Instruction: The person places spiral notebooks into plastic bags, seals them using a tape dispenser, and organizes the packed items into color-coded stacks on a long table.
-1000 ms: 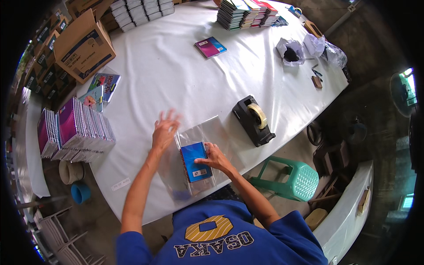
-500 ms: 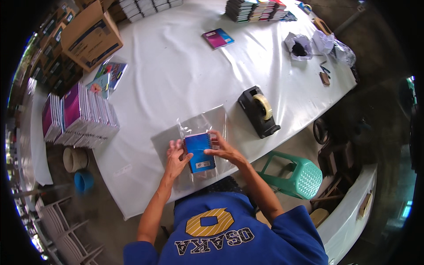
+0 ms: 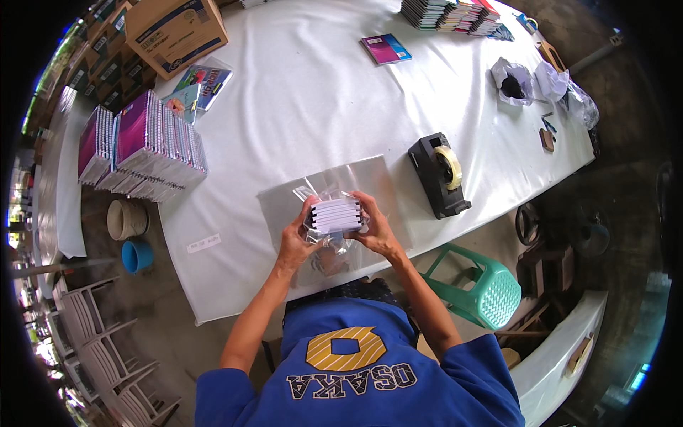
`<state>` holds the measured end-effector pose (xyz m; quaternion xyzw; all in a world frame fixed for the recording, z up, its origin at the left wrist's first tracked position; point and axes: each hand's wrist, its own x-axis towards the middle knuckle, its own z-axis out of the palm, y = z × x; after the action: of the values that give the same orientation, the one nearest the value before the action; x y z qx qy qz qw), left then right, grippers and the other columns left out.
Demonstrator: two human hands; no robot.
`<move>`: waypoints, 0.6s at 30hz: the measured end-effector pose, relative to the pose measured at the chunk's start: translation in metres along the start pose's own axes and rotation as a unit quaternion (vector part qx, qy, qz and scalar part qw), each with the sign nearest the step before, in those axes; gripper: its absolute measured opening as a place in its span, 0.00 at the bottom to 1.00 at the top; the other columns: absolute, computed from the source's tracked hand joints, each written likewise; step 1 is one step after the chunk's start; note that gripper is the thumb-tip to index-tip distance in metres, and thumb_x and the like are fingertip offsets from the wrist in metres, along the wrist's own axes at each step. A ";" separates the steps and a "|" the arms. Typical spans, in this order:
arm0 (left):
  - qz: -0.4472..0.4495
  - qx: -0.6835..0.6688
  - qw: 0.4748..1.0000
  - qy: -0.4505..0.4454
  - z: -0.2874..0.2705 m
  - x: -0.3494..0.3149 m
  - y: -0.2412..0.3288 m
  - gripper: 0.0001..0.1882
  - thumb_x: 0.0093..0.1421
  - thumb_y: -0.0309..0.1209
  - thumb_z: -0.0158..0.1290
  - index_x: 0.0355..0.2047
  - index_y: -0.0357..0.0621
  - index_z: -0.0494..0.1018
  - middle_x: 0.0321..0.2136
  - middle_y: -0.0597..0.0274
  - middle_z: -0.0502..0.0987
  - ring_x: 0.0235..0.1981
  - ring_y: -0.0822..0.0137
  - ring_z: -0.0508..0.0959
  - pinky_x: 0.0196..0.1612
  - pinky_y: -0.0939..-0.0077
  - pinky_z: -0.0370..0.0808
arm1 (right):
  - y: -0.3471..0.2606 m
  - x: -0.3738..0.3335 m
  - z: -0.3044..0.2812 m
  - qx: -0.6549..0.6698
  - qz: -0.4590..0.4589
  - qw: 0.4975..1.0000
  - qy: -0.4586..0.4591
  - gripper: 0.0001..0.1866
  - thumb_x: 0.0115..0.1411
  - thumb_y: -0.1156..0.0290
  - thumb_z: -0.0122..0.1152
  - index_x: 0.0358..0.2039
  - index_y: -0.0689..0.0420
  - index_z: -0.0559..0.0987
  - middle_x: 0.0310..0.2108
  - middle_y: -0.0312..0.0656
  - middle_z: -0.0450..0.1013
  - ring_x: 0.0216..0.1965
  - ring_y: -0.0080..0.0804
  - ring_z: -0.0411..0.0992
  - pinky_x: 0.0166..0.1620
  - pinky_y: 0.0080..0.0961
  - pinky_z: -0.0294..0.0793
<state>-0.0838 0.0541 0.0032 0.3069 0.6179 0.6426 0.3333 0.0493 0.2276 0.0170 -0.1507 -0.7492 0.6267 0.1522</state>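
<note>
A stack of small spiral notebooks (image 3: 336, 215) stands tilted up in front of me, its white page edges facing me. My left hand (image 3: 294, 238) is closed around its left end and my right hand (image 3: 377, 229) around its right end. Crinkled clear plastic film (image 3: 329, 257) surrounds the stack and hangs below it. Beneath lies a flat grey translucent sheet (image 3: 279, 201) on the white-covered table (image 3: 306, 121). A black tape dispenser (image 3: 431, 181) with a yellowish roll stands to the right of my right hand.
Purple notebooks (image 3: 146, 146) are piled at the left edge, near a cardboard box (image 3: 178, 35). One purple-blue notebook (image 3: 385, 49) lies far off; more stacks (image 3: 448, 16) stand behind it. Plastic bags (image 3: 514, 80) sit far right. A green stool (image 3: 473, 285) is beside the table.
The notebooks lay with the blue cover up under my hands; now they are tipped up, edges toward me, between both hands. The plastic is bunched around them. The view has shifted.
</note>
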 end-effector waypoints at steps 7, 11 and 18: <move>-0.143 -0.097 0.984 0.044 0.004 0.021 0.027 0.43 0.54 0.31 0.63 0.65 0.33 0.53 0.56 0.51 0.69 0.61 0.60 0.64 0.62 0.70 0.62 | -0.011 0.025 -0.012 0.104 0.207 0.972 -0.046 0.50 0.49 0.60 0.74 0.66 0.58 0.55 0.58 0.49 0.65 0.59 0.38 0.64 0.59 0.39 0.65; -0.129 0.214 0.968 0.032 0.006 0.031 -0.009 0.44 0.57 0.41 0.61 0.65 0.32 0.52 0.64 0.41 0.58 0.70 0.49 0.41 0.67 0.63 0.48 | 0.020 0.036 -0.015 -0.077 0.219 0.972 -0.045 0.49 0.51 0.53 0.70 0.67 0.60 0.55 0.52 0.58 0.68 0.52 0.45 0.70 0.49 0.34 0.72; -0.003 0.299 0.954 0.024 0.017 -0.034 -0.012 0.48 0.57 0.50 0.57 0.66 0.32 0.48 0.67 0.41 0.49 0.70 0.44 0.40 0.67 0.53 0.47 | -0.006 -0.033 -0.008 -0.296 -0.003 0.953 0.068 0.19 0.56 0.73 0.63 0.48 0.59 0.71 0.46 0.52 0.68 0.41 0.55 0.71 0.42 0.43 0.73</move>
<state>-0.0491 0.0366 -0.0076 0.3751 0.7906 0.4344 0.2133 0.0825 0.2201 0.0229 -0.2292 -0.8894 0.3645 0.1534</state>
